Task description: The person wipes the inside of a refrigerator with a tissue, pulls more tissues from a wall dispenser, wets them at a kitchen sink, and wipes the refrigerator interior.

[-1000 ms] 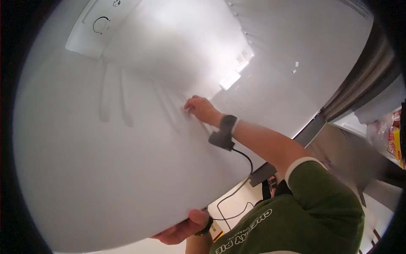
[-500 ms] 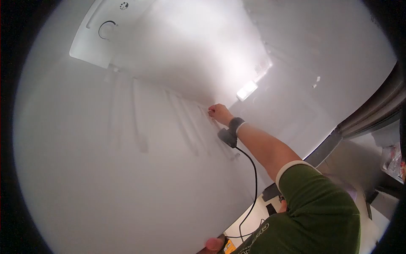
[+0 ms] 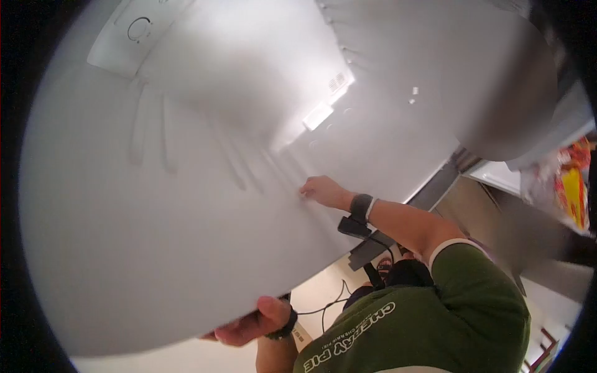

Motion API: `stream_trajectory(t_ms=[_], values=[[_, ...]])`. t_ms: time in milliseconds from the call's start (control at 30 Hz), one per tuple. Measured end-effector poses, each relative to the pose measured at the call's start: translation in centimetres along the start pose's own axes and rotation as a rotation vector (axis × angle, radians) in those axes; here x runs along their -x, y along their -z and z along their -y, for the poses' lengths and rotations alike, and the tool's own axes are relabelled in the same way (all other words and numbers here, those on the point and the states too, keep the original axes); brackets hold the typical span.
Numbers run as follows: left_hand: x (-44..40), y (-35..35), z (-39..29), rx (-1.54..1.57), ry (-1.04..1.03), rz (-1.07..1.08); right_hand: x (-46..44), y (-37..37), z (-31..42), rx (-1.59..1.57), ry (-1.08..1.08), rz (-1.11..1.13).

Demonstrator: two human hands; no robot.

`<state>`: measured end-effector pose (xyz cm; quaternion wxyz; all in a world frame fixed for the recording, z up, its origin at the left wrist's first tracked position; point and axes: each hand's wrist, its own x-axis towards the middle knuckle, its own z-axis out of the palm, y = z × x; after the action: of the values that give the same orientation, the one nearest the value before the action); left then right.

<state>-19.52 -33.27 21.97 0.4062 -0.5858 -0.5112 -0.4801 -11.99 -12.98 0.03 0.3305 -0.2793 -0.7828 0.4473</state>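
Note:
I look into a white, ribbed compartment that looks like a refrigerator interior (image 3: 205, 248). My right hand (image 3: 323, 189), with a dark band and small black box at the wrist, is at the smooth wall below several raised ribs (image 3: 233, 158). Its fingers are pinched together; whatever they hold, if anything, is hidden. Low in the view, my left hand (image 3: 264, 320) grips the outer edge of the white wall, thumb on the near side. A dark band circles that wrist.
A round dial (image 3: 138, 28) sits on the panel at upper left. A bright rectangular lamp (image 3: 317, 117) glows inside. Red and yellow plastic packaging (image 3: 572, 189) stands at the right. A black cable (image 3: 329, 304) trails by the floor below the edge.
My right hand has moved down along the wall, away from the lit back. My left hand has come further into view on the edge, and the view has shifted, showing more of the floor.

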Motion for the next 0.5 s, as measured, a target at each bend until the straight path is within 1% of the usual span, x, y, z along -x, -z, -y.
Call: stream_trajectory(t_ms=[33, 100, 200, 300, 333, 400, 433, 500], values=[[-0.4, -0.1, 0.3, -0.008, -0.053, 0.015, 0.4, 0.5, 0.4, -0.02, -0.023, -0.004], [-0.6, -0.8, 0.7, 0.079, -0.068, -0.025, 0.8, 1.2, 1.2, -0.065, -0.068, -0.029], [-0.8, -1.3, 0.4, 0.149, -0.034, -0.041, 3.4, 3.7, 3.9, -0.527, -0.335, -0.145], [-0.8, -1.7, -0.1, 0.214, 0.043, -0.045, 8.0, 5.8, 5.9, -0.811, -0.414, -0.349], [-1.0, -1.8, -0.3, 0.283, 0.066, -0.059, 9.9, 5.7, 6.1, -0.962, -0.377, -0.374], [-0.9, -2.0, -0.1, 0.239, 0.037, -0.066, 13.7, 6.6, 6.5, -1.236, -0.252, -0.429], [-0.8, -2.5, 0.1, 0.219, 0.021, -0.071, 15.8, 7.4, 7.5, -1.238, -0.242, -0.463], [-0.5, -2.8, 0.0, 0.218, 0.052, -0.079, 20.4, 8.4, 10.7, -1.249, -0.217, -0.529]])
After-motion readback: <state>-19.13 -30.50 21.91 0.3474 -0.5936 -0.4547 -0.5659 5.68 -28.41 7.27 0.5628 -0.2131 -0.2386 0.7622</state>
